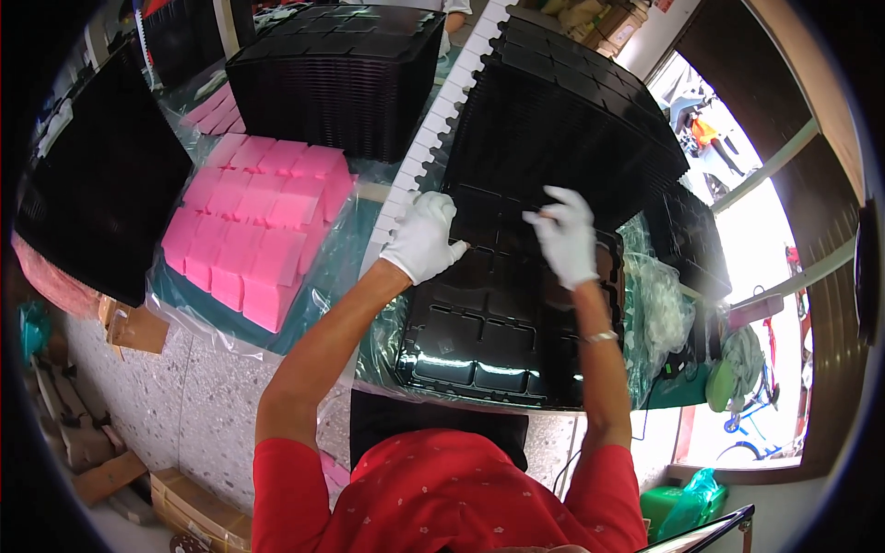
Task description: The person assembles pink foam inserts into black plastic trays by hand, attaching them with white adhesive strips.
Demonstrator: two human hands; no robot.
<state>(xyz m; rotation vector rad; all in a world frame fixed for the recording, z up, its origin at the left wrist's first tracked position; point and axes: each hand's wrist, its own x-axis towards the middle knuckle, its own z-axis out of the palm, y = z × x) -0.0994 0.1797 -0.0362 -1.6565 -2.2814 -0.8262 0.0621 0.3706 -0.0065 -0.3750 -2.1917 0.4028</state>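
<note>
A glossy black plastic tray with shallow square compartments lies in front of me on the table. My left hand, in a white glove, is at the tray's left side, beside a long white notched strip. Its thumb stands away from the curled fingers, and nothing shows between them. Over the tray's right half is my right hand, also gloved in white and slightly blurred. Its thumb and fingers are apart with no object visible in them.
Tall stacks of black trays rise ahead and at the far left. Pink foam blocks sit in rows on plastic film at left. Crumpled clear plastic lies right of the tray. Another person's arm shows at the back.
</note>
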